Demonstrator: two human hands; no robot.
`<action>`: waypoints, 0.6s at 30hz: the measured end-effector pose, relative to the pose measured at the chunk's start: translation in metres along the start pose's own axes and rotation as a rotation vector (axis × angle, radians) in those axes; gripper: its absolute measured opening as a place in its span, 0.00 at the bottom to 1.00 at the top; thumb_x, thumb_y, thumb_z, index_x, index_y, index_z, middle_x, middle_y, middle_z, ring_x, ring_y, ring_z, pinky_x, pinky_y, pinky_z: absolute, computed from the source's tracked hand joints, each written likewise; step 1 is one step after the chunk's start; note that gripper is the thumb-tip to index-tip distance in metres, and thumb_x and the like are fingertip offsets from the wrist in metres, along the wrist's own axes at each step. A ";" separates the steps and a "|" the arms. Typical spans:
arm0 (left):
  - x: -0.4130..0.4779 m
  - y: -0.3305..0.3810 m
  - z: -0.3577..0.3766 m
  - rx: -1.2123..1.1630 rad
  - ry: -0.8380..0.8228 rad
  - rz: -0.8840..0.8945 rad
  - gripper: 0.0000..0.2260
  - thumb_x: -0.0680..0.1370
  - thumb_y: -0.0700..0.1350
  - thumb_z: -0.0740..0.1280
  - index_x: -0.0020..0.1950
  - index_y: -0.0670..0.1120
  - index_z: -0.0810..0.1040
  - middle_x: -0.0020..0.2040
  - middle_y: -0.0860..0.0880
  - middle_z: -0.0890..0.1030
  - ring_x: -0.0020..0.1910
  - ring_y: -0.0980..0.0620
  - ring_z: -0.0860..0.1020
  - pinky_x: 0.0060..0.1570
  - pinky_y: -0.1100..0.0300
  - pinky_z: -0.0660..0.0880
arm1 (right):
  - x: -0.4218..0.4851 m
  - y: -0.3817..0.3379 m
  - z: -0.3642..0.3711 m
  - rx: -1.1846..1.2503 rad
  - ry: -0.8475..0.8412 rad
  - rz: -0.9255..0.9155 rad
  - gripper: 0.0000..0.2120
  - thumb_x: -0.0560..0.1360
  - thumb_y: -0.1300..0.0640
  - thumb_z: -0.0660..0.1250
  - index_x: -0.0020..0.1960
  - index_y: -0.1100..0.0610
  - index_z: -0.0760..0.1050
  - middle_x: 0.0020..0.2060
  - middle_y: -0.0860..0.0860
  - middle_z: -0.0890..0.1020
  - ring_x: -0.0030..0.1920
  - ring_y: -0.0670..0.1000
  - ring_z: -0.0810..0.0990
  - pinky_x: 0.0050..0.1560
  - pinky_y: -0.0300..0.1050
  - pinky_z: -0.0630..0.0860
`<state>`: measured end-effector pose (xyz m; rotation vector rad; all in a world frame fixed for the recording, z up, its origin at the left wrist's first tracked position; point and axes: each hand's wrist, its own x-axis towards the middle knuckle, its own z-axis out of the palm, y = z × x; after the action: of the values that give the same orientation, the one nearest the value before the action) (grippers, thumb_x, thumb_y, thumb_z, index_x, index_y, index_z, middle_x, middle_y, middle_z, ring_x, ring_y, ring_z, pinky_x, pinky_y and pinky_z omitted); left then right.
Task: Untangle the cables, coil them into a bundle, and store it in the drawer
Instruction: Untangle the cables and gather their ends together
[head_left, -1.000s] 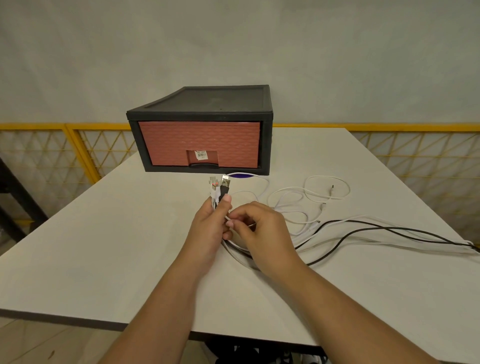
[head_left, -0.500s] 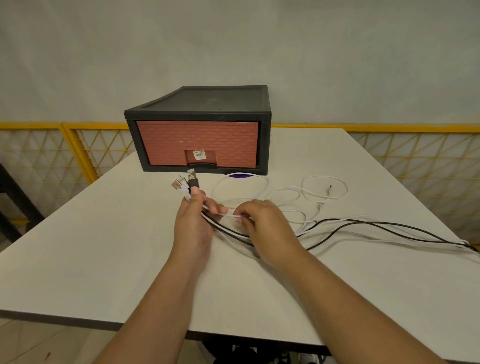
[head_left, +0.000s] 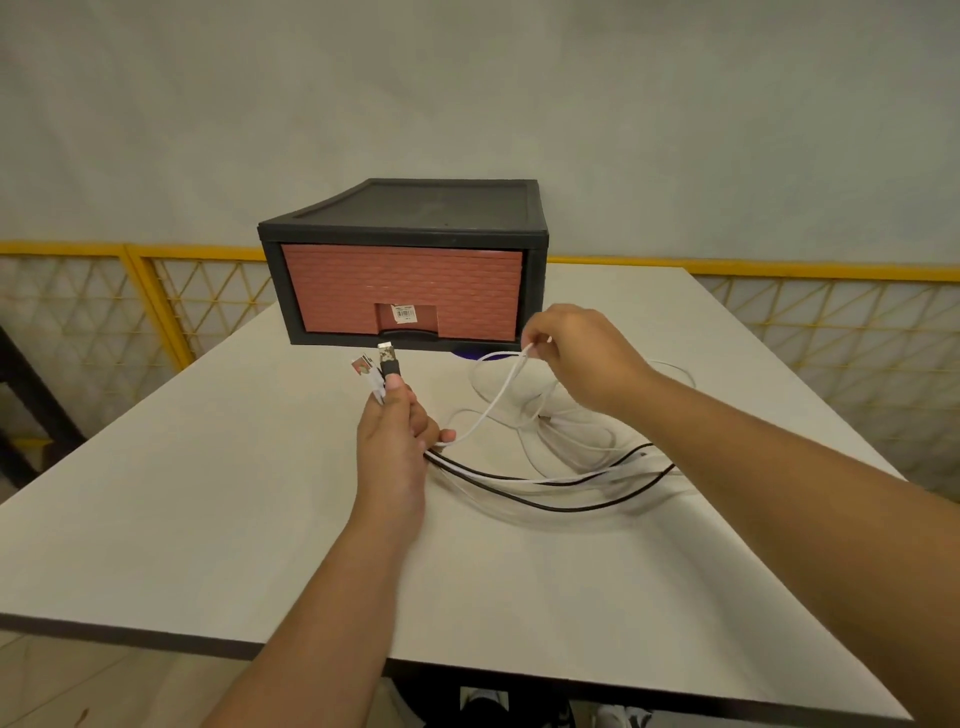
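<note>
Our left hand (head_left: 392, 441) grasps the plug ends (head_left: 382, 366) of the tangled white and black cables (head_left: 550, 507). Our right hand (head_left: 576, 353) pinches one white strand (head_left: 493, 400) before the closed brick-red plastic drawer (head_left: 400, 291), and its forearm (head_left: 727, 431) hides further loops.

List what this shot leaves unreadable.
Head view only:
Drawer contents: its shut front hides them.
Label print: too small.
Cables: far ends lie behind the right forearm.
Left hand: fingers cover how many cables it grips.
Purple thing: mostly under the case, behind the right hand.
</note>
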<state>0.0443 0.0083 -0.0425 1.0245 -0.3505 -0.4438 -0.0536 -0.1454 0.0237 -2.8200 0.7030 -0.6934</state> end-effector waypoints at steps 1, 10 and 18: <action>0.000 0.000 0.000 -0.001 0.008 0.002 0.16 0.85 0.50 0.55 0.38 0.48 0.64 0.25 0.55 0.60 0.23 0.57 0.60 0.32 0.61 0.74 | 0.003 -0.004 -0.003 0.027 0.019 -0.002 0.08 0.79 0.63 0.62 0.53 0.57 0.79 0.49 0.53 0.78 0.48 0.52 0.76 0.46 0.42 0.74; -0.002 0.005 -0.001 -0.024 0.044 -0.011 0.15 0.85 0.49 0.56 0.39 0.48 0.66 0.24 0.56 0.60 0.23 0.57 0.59 0.28 0.64 0.71 | 0.029 -0.039 -0.028 0.167 0.160 -0.091 0.11 0.79 0.68 0.58 0.50 0.58 0.76 0.46 0.50 0.75 0.46 0.49 0.75 0.45 0.34 0.74; -0.004 0.007 -0.002 0.032 0.082 -0.046 0.15 0.84 0.50 0.59 0.38 0.48 0.67 0.24 0.56 0.61 0.23 0.57 0.58 0.27 0.62 0.62 | 0.024 -0.009 -0.029 0.127 0.210 -0.089 0.07 0.77 0.65 0.65 0.51 0.58 0.80 0.50 0.50 0.76 0.49 0.49 0.76 0.46 0.29 0.68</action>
<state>0.0427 0.0150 -0.0374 1.0806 -0.2616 -0.4371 -0.0446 -0.1501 0.0612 -2.7011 0.5448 -1.0234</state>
